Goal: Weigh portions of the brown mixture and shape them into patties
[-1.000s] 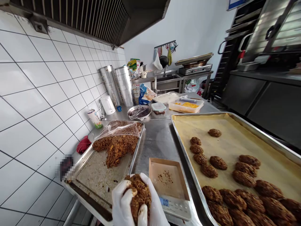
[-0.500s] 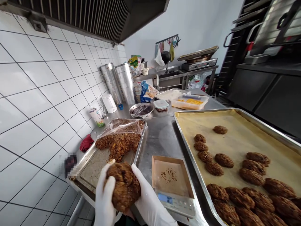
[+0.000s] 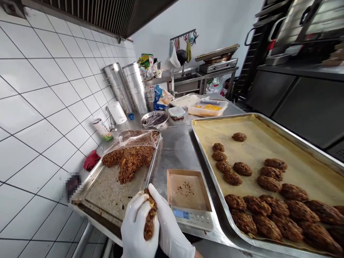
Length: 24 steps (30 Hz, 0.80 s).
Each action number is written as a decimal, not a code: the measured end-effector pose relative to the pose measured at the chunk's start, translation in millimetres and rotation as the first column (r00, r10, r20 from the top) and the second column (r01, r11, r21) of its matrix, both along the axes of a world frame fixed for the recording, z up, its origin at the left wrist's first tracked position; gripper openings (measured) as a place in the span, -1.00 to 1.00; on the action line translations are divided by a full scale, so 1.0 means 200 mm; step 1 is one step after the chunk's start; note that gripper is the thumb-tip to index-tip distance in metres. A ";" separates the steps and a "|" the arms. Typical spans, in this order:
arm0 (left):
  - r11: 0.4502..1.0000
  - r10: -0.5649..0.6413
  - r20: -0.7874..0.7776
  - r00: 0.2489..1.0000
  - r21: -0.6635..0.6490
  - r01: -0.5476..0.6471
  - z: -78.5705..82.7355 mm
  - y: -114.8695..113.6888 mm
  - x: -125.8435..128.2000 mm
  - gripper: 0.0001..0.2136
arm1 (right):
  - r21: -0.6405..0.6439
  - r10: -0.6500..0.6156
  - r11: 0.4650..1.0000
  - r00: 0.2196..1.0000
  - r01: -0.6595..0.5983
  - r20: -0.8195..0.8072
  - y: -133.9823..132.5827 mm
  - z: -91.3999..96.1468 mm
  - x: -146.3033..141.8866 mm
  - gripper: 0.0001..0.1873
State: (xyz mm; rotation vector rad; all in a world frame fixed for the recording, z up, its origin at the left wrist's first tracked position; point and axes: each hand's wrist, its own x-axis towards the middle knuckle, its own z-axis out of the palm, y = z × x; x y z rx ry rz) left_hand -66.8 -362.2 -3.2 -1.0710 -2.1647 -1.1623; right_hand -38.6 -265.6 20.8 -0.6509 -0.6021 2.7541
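Both my hands wear white gloves and press together around a dark brown lump of food mixture (image 3: 149,224). My left hand (image 3: 138,222) wraps its fingers over the lump from the left. From the right, my right hand (image 3: 169,224) closes on it, thumb pointing up. Much of the lump is hidden between the palms. Just beyond is a metal tray (image 3: 107,197) with a loose brown crumbly mixture (image 3: 134,161), partly under plastic film. Right of my hands, a kitchen scale (image 3: 193,218) reads 0.0 and bears a brown paper tray (image 3: 172,182) with crumbs.
A large paper-lined baking tray (image 3: 212,127) at the right holds several shaped brown lumps (image 3: 268,208). Farther back stand a film-covered bowl (image 3: 154,119), a lidded glass container (image 3: 176,113) and a plastic tub (image 3: 208,108) with yellow pieces. A red cloth (image 3: 91,160) lies at the left.
My hands have turned the lump and closed tighter around it, so less of it shows. The view has shifted slightly to the right.
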 end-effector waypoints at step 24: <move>0.993 -0.041 0.295 0.955 0.122 0.005 0.09 -0.05 0.07 -0.46 | 0.039 0.106 0.994 0.966 -0.100 -0.235 -0.01 -0.02 0.11 -0.33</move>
